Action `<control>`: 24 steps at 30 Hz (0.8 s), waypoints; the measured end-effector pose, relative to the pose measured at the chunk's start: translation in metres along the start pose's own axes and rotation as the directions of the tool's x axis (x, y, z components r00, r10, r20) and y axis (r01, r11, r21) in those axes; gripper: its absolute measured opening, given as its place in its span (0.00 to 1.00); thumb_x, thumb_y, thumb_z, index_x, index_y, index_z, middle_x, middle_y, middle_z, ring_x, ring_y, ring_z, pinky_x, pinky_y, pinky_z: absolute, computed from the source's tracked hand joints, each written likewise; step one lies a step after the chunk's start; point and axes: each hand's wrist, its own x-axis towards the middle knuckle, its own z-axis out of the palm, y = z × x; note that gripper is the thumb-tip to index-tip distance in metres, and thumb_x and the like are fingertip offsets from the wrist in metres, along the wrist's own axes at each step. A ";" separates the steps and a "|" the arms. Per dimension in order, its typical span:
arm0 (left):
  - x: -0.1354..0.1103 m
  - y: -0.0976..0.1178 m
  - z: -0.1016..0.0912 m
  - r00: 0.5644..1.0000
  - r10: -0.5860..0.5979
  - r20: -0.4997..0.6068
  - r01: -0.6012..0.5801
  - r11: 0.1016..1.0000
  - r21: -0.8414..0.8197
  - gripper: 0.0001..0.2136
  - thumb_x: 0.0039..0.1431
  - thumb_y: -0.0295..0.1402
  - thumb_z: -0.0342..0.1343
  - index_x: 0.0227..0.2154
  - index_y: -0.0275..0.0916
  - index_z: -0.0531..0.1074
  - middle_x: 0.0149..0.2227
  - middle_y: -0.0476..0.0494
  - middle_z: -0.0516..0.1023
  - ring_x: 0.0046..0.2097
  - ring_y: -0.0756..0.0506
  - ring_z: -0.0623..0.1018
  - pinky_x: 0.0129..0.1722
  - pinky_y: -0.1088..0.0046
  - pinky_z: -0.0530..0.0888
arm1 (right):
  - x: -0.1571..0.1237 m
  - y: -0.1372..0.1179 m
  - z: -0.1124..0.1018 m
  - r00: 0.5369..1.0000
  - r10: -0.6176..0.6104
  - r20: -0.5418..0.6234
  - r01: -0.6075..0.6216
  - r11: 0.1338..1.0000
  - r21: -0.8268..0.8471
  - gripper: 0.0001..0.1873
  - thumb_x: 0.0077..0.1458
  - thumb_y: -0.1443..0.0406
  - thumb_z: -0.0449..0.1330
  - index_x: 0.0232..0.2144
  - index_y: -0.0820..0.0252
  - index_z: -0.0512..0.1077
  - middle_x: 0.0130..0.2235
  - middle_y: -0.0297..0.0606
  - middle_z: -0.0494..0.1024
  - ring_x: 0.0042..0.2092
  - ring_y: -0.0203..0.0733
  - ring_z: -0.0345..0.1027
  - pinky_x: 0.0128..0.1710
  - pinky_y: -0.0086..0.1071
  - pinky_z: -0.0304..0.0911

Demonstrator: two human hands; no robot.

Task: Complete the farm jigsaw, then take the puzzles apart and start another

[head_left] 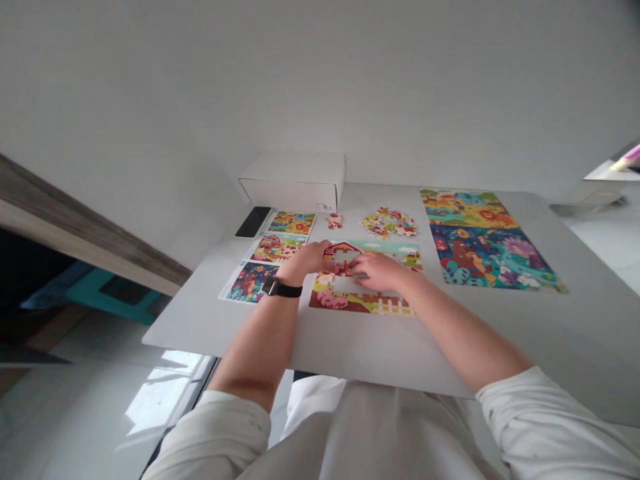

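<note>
A farm jigsaw puzzle (333, 299), partly put together, lies flat with a red barn at its upper left and a bare grey gap in its middle. My left hand (311, 259), wearing a black watch (271, 287), rests on the puzzle's left side with its fingers apart on the barn. From the right, my right hand (377, 270) reaches in, fingers bent together at a small jigsaw piece (342, 268) by the barn's lower part. The fingers partly hide that piece. Behind the puzzle sits a pile of loose jigsaw pieces (390, 223), and a few more pieces (335, 221) lie left of it.
Left of the puzzle lies a picture sheet (281, 248) with three scenes, beside a black phone (253, 222). A white box (295, 183) stands at the back against the wall. Two finished puzzles (470, 208) lie on the right of the white table (360, 343).
</note>
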 end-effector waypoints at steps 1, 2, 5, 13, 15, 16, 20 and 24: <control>0.000 0.000 0.000 1.000 0.001 0.002 -0.001 1.000 -0.004 0.30 0.52 0.44 0.72 0.57 0.42 0.73 0.51 0.38 0.84 0.50 0.37 0.84 0.44 0.69 0.75 | 0.000 -0.001 -0.002 1.000 0.002 0.023 -0.001 1.000 -0.009 0.17 0.62 0.67 0.67 0.52 0.52 0.85 0.54 0.43 0.84 0.55 0.50 0.77 0.58 0.41 0.68; 0.001 0.000 0.000 1.000 0.002 0.006 -0.002 1.000 -0.009 0.30 0.53 0.45 0.72 0.57 0.42 0.73 0.52 0.38 0.84 0.51 0.37 0.84 0.44 0.69 0.75 | -0.001 -0.002 -0.003 0.999 0.001 0.045 -0.001 1.000 -0.016 0.17 0.62 0.68 0.67 0.52 0.52 0.85 0.54 0.43 0.85 0.55 0.50 0.78 0.58 0.40 0.68; 0.001 -0.002 -0.001 1.000 0.001 0.017 -0.001 1.000 -0.023 0.31 0.53 0.44 0.71 0.58 0.42 0.72 0.54 0.37 0.84 0.52 0.38 0.83 0.47 0.69 0.75 | -0.002 -0.005 -0.008 0.997 -0.001 0.072 0.002 1.000 -0.014 0.16 0.61 0.69 0.67 0.50 0.51 0.85 0.54 0.42 0.86 0.55 0.49 0.78 0.57 0.39 0.69; 0.003 -0.008 -0.003 0.998 -0.065 -0.014 0.063 0.995 -0.083 0.24 0.60 0.42 0.64 0.59 0.45 0.75 0.46 0.41 0.86 0.45 0.39 0.84 0.43 0.69 0.75 | -0.037 0.012 -0.047 0.988 0.121 -0.098 -0.119 0.993 0.024 0.12 0.65 0.64 0.65 0.48 0.51 0.85 0.51 0.39 0.86 0.49 0.45 0.79 0.49 0.35 0.68; 0.005 -0.010 -0.005 0.992 -0.094 -0.084 0.085 0.991 -0.106 0.17 0.64 0.39 0.58 0.54 0.44 0.78 0.44 0.41 0.86 0.43 0.41 0.83 0.41 0.70 0.74 | -0.055 0.020 -0.059 0.954 0.248 -0.169 -0.248 0.969 0.020 0.09 0.67 0.63 0.63 0.40 0.52 0.85 0.40 0.37 0.87 0.41 0.43 0.78 0.41 0.33 0.64; 0.006 -0.011 -0.006 0.985 -0.108 -0.134 0.093 0.989 -0.113 0.14 0.65 0.37 0.55 0.50 0.43 0.80 0.43 0.41 0.86 0.43 0.41 0.83 0.41 0.70 0.73 | -0.064 0.023 -0.063 0.923 0.327 -0.202 -0.329 0.944 0.023 0.11 0.67 0.60 0.63 0.36 0.53 0.84 0.35 0.36 0.85 0.36 0.41 0.75 0.37 0.32 0.60; 0.008 -0.010 -0.011 0.940 -0.173 -0.293 0.137 0.981 -0.139 0.15 0.69 0.38 0.48 0.38 0.40 0.79 0.36 0.39 0.84 0.39 0.41 0.80 0.39 0.68 0.71 | -0.102 0.030 -0.062 0.844 0.483 -0.233 -0.490 0.871 0.032 0.28 0.72 0.50 0.54 0.24 0.56 0.77 0.23 0.35 0.75 0.27 0.39 0.66 0.30 0.33 0.48; 0.009 0.000 -0.014 0.905 -0.226 -0.360 0.189 0.973 -0.136 0.23 0.74 0.46 0.42 0.32 0.39 0.77 0.34 0.37 0.83 0.38 0.40 0.80 0.37 0.67 0.68 | -0.128 0.036 -0.035 0.801 0.508 -0.316 -0.519 0.853 0.056 0.32 0.74 0.48 0.47 0.24 0.56 0.74 0.24 0.37 0.76 0.26 0.40 0.65 0.30 0.34 0.47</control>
